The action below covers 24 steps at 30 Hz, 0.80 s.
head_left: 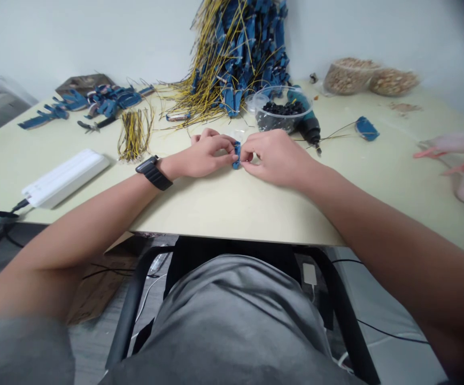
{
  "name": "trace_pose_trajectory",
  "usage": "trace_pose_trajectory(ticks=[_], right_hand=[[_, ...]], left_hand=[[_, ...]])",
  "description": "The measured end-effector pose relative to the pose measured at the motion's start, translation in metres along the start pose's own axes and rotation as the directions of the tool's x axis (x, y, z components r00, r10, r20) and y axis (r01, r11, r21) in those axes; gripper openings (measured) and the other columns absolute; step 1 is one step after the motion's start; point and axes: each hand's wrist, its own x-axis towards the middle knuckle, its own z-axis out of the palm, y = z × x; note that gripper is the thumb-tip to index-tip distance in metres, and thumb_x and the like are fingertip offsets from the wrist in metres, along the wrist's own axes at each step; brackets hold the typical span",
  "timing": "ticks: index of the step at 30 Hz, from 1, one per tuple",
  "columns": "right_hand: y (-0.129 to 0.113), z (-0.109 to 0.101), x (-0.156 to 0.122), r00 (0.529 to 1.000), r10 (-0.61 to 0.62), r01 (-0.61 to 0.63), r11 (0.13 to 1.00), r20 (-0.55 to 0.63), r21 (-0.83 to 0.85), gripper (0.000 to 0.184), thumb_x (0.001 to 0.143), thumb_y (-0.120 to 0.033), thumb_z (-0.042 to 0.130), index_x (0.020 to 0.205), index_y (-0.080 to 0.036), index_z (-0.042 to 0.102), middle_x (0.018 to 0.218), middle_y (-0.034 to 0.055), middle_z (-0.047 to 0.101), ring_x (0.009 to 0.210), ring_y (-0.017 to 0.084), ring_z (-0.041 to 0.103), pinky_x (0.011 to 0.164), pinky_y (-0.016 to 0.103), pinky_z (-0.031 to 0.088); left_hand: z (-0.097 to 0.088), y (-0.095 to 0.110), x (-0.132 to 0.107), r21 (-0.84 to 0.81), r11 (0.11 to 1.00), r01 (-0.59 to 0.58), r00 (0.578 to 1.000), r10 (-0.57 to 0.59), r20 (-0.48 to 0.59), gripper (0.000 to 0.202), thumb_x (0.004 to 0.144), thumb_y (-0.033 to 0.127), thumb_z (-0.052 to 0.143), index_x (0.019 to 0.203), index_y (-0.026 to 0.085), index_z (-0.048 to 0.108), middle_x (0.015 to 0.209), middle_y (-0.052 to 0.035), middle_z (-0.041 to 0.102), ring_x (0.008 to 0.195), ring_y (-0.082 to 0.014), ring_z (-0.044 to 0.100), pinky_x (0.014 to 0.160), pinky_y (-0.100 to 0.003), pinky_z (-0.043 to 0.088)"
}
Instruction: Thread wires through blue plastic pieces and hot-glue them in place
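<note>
My left hand and my right hand meet over the middle of the pale table. Both pinch a small blue plastic part between their fingertips, just above the tabletop. A black watch is on my left wrist. Right behind my hands stands a clear round tub of small black pieces. A dark electric screwdriver lies beside it.
A tall heap of blue parts with yellow wires leans at the back wall. A bundle of yellow-black wires, pliers and more blue parts lie at left. A white power strip, bags of small parts and a pink tool are around.
</note>
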Motion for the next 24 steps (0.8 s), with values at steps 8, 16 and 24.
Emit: trace_pose_trajectory(ticks=[8,16,24], right_hand=[[0.0054,0.0019,-0.0001,0.998,0.056,-0.054,0.995,-0.021,0.085,0.017,0.106,-0.029,0.082,0.095,-0.028,0.096,0.102,0.0074,0.091,0.099,0.031,0.077,0.095,0.047,0.052],[0.0058,0.0033,0.0006,0.996,0.084,-0.079,0.989,-0.030,0.127,0.016,0.105,-0.029,0.085,0.095,-0.027,0.097,0.098,0.0059,0.090,0.091,0.026,0.075,0.092,0.043,0.054],[0.0074,0.0081,0.0036,0.993,0.111,-0.104,0.986,-0.048,0.131,0.014,0.108,-0.029,0.089,0.098,-0.027,0.098,0.102,0.0071,0.090,0.096,0.028,0.077,0.094,0.044,0.055]], left_hand=[[0.0019,-0.0040,0.0010,-0.020,1.000,-0.018,1.000,0.018,-0.017,0.041,0.110,0.066,0.072,0.121,0.028,0.085,0.172,-0.0112,0.083,0.167,-0.0493,0.054,0.145,-0.080,0.028],[0.0038,-0.0048,0.0015,-0.033,0.999,-0.022,0.999,0.021,-0.037,0.038,0.110,0.065,0.073,0.114,0.028,0.084,0.166,-0.0105,0.085,0.163,-0.0500,0.054,0.145,-0.081,0.029],[0.0012,0.0006,0.0003,-0.026,1.000,-0.008,1.000,0.008,-0.016,0.038,0.111,0.062,0.072,0.117,0.026,0.084,0.167,-0.0119,0.085,0.163,-0.0512,0.054,0.144,-0.082,0.029]])
